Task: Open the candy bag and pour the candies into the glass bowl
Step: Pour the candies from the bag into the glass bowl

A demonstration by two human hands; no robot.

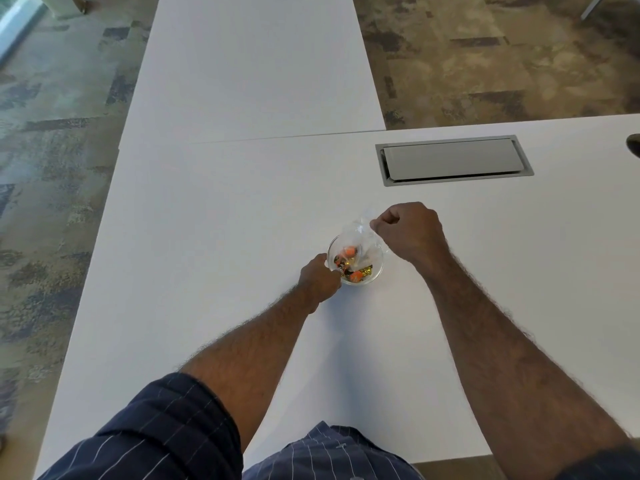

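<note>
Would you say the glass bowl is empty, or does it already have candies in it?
It holds candies. Orange and gold wrapped candies lie inside the glass bowl, while the right hand holds the clear bag above it.

White tables: near table [207,237] with recessed grey cable hatch [453,161], lid closed; second white table [249,64] butted against its far edge. Mottled brown-grey carpet [502,64] on both sides. Daylight from glazing [14,26] at upper left.

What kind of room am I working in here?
Probably an office or meeting room: long white tables pushed together, a grey flip-lid cable box set into the tabletop, and patterned carpet tiles on the floor.
</note>
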